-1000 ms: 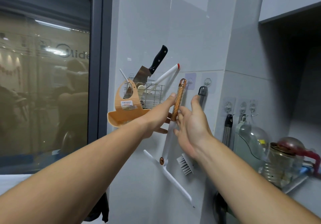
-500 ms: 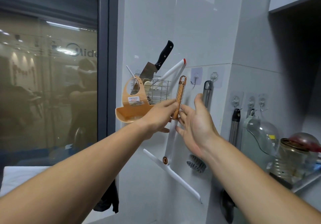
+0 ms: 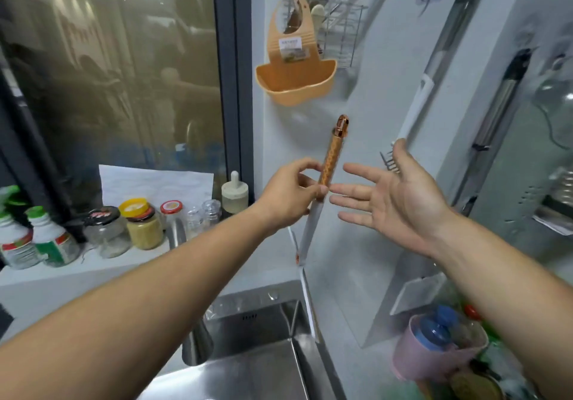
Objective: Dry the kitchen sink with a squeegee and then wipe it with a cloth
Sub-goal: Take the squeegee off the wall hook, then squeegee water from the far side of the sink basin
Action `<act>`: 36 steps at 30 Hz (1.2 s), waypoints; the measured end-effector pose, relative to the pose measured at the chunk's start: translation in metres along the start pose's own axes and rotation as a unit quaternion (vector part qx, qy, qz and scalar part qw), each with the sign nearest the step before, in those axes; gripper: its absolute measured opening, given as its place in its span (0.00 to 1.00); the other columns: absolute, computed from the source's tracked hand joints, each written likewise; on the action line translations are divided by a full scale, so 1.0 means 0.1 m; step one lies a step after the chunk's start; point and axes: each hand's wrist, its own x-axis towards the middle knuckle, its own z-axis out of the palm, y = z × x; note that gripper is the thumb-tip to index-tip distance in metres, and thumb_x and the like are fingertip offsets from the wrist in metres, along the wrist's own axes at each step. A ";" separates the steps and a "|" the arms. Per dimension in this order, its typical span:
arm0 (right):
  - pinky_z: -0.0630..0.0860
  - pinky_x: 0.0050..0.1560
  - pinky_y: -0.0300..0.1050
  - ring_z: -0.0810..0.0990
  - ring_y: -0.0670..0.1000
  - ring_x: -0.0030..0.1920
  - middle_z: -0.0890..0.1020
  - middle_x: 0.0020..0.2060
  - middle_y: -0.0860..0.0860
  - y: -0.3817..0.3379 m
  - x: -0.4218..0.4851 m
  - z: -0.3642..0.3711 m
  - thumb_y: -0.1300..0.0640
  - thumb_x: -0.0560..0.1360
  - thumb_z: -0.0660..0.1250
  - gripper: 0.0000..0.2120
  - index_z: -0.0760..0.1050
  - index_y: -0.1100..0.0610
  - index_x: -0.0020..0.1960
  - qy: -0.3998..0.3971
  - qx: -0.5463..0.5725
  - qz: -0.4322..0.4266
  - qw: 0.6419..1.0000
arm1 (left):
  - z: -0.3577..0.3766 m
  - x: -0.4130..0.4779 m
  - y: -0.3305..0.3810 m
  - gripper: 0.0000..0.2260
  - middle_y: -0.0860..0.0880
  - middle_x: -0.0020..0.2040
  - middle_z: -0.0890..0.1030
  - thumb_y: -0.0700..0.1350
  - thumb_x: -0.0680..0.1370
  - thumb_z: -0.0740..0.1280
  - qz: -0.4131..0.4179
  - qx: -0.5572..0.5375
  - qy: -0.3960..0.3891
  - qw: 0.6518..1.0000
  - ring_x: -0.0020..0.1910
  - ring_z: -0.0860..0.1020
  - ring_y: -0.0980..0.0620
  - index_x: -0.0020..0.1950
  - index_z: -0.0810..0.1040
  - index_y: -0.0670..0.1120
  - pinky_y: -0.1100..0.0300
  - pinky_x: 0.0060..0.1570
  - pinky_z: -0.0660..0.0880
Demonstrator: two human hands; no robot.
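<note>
Pinching the squeegee (image 3: 329, 164) by its copper grip, left hand (image 3: 288, 196) closed thumb and fingers (image 3: 319, 191) round the handle's lower end, blade hanging below the fingers over the sink (image 3: 263, 365). Right hand (image 3: 400, 195) spread open, palm up, just beside, touching nothing. Best moved next, by judgement: shifted to a fuller grip, handle tilted, blade laid flat on the steel. Below the open fingers, crowded into by a pink cup (image 3: 440, 353) of bottles; left of the grip, lined with jars (image 3: 144, 224) along the sill. Beyond the fingertips, hung with a brush (image 3: 412, 114); above, an orange caddy (image 3: 294, 80) and wire rack (image 3: 344, 36), likely snags on the way down.
</note>
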 end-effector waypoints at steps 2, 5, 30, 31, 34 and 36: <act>0.76 0.61 0.64 0.82 0.64 0.60 0.81 0.60 0.65 0.14 -0.06 -0.07 0.26 0.75 0.48 0.42 0.72 0.58 0.70 0.002 -0.014 0.037 0.999 | 0.06 -0.18 -0.22 0.12 0.41 0.45 0.85 0.38 0.79 0.69 0.010 0.006 -0.009 1.000 0.47 0.84 0.45 0.59 0.79 0.51 0.46 0.52 0.82; 0.82 0.45 0.59 0.85 0.65 0.51 0.83 0.56 0.66 0.30 -0.14 -0.18 0.28 0.76 0.51 0.41 0.75 0.62 0.65 -0.008 -0.048 0.117 0.992 | 0.18 -0.47 -0.56 0.14 0.40 0.45 0.84 0.36 0.77 0.70 0.025 0.017 -0.036 0.999 0.47 0.83 0.46 0.60 0.79 0.48 0.48 0.57 0.78; 0.71 0.29 0.42 0.74 0.48 0.30 0.81 0.37 0.50 2.08 -0.20 -0.53 0.51 0.80 0.65 0.11 0.74 0.51 0.62 -0.077 -0.468 0.202 0.857 | 0.86 -1.47 -2.23 0.23 0.54 0.66 0.75 0.57 0.79 0.68 -0.188 -0.014 0.042 0.981 0.67 0.73 0.56 0.72 0.72 0.51 0.58 0.66 0.69; 0.71 0.29 0.41 0.73 0.47 0.29 0.80 0.34 0.49 2.14 -0.18 -0.53 0.52 0.81 0.64 0.10 0.76 0.53 0.60 -0.076 -0.461 0.200 0.861 | 0.85 -1.50 -2.28 0.24 0.52 0.68 0.74 0.57 0.79 0.66 -0.204 -0.015 0.056 0.977 0.68 0.72 0.53 0.72 0.71 0.50 0.54 0.69 0.68; 0.71 0.27 0.39 0.72 0.46 0.28 0.76 0.31 0.49 2.31 -0.14 -0.49 0.55 0.82 0.61 0.10 0.79 0.58 0.55 -0.056 -0.448 0.191 0.872 | 0.78 -1.58 -2.43 0.21 0.49 0.69 0.75 0.58 0.80 0.63 -0.223 0.018 0.083 0.971 0.70 0.71 0.50 0.70 0.72 0.51 0.47 0.70 0.67; 0.71 0.27 0.39 0.72 0.47 0.30 0.77 0.34 0.52 2.42 -0.11 -0.46 0.57 0.82 0.61 0.09 0.79 0.58 0.53 -0.030 -0.423 0.186 0.886 | 0.73 -1.64 -2.52 0.26 0.46 0.73 0.71 0.61 0.80 0.61 -0.255 0.048 0.083 0.962 0.72 0.70 0.47 0.74 0.68 0.50 0.48 0.71 0.66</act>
